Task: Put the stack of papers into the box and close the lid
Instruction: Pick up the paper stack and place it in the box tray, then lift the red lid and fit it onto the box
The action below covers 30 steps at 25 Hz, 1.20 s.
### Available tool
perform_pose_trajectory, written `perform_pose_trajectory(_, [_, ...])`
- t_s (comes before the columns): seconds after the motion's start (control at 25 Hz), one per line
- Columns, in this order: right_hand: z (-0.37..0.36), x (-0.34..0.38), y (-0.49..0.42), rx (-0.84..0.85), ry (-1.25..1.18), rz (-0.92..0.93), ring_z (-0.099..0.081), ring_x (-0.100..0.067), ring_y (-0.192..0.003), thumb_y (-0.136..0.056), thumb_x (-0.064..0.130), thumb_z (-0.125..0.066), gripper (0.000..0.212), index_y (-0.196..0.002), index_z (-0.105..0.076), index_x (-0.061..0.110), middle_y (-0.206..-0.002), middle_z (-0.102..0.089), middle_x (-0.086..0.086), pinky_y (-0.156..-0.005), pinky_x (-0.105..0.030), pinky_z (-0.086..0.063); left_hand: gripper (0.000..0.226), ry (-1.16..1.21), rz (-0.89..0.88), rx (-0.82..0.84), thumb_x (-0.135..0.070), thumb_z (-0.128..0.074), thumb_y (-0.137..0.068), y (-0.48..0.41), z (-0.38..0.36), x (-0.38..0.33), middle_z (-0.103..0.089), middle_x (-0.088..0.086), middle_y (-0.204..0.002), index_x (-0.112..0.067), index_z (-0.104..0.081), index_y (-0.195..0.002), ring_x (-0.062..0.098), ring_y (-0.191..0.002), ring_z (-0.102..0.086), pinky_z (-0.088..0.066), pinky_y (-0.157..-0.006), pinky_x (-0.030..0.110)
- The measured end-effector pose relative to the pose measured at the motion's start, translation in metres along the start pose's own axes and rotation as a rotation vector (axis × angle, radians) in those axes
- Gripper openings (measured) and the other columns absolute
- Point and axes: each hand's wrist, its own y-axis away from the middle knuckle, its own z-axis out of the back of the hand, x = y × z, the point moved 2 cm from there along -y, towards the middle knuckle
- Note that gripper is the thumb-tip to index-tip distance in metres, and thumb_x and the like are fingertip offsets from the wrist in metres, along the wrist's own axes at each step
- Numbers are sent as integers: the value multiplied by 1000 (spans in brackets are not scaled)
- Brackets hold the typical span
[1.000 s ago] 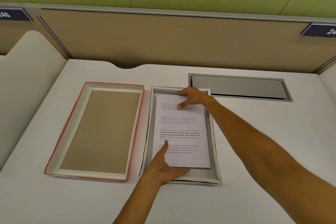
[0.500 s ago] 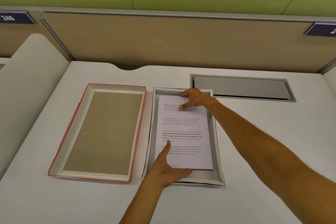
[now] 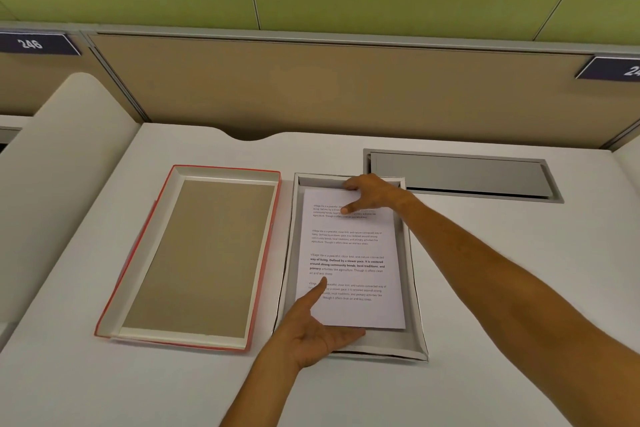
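A stack of white printed papers (image 3: 349, 246) lies inside the shallow white box (image 3: 384, 345) at the middle of the desk. My left hand (image 3: 311, 333) grips the stack's near edge, with the thumb on top of the sheet and the fingers beneath it. My right hand (image 3: 370, 191) holds the far edge, thumb pressed on the text and fingers curled over the top end. The lid (image 3: 207, 253), red outside with a brown inner face, lies upside down on the desk just left of the box.
A grey metal cable hatch (image 3: 460, 175) is set into the white desk (image 3: 502, 288) behind and to the right of the box. A beige partition (image 3: 346, 90) closes off the back. A curved white divider (image 3: 59, 166) stands to the left.
Both hands keep the same hold on the stack, which stays in the box. Only the view has shifted slightly.
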Motion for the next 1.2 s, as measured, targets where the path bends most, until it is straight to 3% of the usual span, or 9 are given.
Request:
perform_pose_trajectory(0.12, [6,20,6,-81,-103,0,-52,-27,-128,-72,45,-80,82,-138,-48,10,-140,-54,-9,-107,-38,-43,56,-133,-176,18,-32,-73,-83,20,-4,-28,-60,33,-120,6,-56,-120,49,-119,-58,-47,-102,56])
perform_pose_trajectory(0.24, [1,61,16,-190,-349,1,-56,-25,-124,-72,38,-83,80,-136,-50,4,-137,-57,-13,-105,-33,-45,43,-335,-596,-77,-27,-70,-84,45,-4,-85,-67,28,-117,4,-60,-112,39,-113,-65,-50,-102,47])
perform_pose_trajectory(0.36, [-27,104,28,-244,-697,-50,-62,-27,-112,-70,31,-86,71,-126,-57,-2,-125,-63,-19,-96,-33,-52,44,-586,-1009,-340,-19,-77,-80,63,12,-146,-70,19,-115,-1,-63,-117,35,-110,-66,-49,-103,47])
perform_pose_trajectory(0.48, [-65,140,34,-245,-822,-132,-66,-33,-103,-72,26,-84,59,-113,-62,-10,-110,-68,-25,-91,-36,-55,38,-817,-1221,-676,-15,-77,-80,74,40,-198,-69,14,-112,-3,-63,-114,26,-100,-66,-51,-98,39])
perform_pose_trajectory(0.56, [-89,158,31,-214,-777,-161,-68,-32,-99,-73,27,-83,52,-106,-65,-9,-103,-70,-21,-87,-35,-56,40,-958,-1256,-860,-13,-75,-83,81,65,-224,-67,18,-119,-1,-60,-119,30,-106,-65,-48,-93,32])
perform_pose_trajectory(0.76, [-129,180,26,-187,-661,-194,-53,-14,-63,-74,22,-82,35,-70,-50,10,-71,-53,-2,-49,-17,-39,52,-1187,-1166,-1160,-9,-74,-83,89,138,-256,-60,29,-128,4,-54,-129,47,-116,-58,-45,-102,53])
perform_pose_trajectory(0.92, [-152,184,21,-190,-572,-216,-68,-25,-80,-73,3,-77,21,-88,-64,-3,-91,-69,-13,-68,-33,-60,57,-1400,-899,-1272,-15,-79,-79,82,171,-269,-62,33,-121,13,-55,-122,54,-109,-59,-46,-99,60])
perform_pose_trajectory(1.08, [-162,182,18,-176,-517,-225,-53,-15,-60,-73,-11,-64,26,-62,-48,6,-66,-53,-4,-52,-28,-49,37,-1400,-848,-1315,-7,-75,-81,73,187,-270,-66,33,-109,12,-60,-108,55,-97,-63,-50,-91,64])
perform_pose_trajectory(1.2, [-168,179,17,-194,-528,-247,-63,-21,-70,-74,-5,-68,8,-78,-61,-4,-82,-67,-13,-59,-34,-56,27,-1403,-837,-1315,-5,-68,-86,75,187,-274,-65,32,-106,11,-57,-105,54,-96,-62,-51,-90,62])
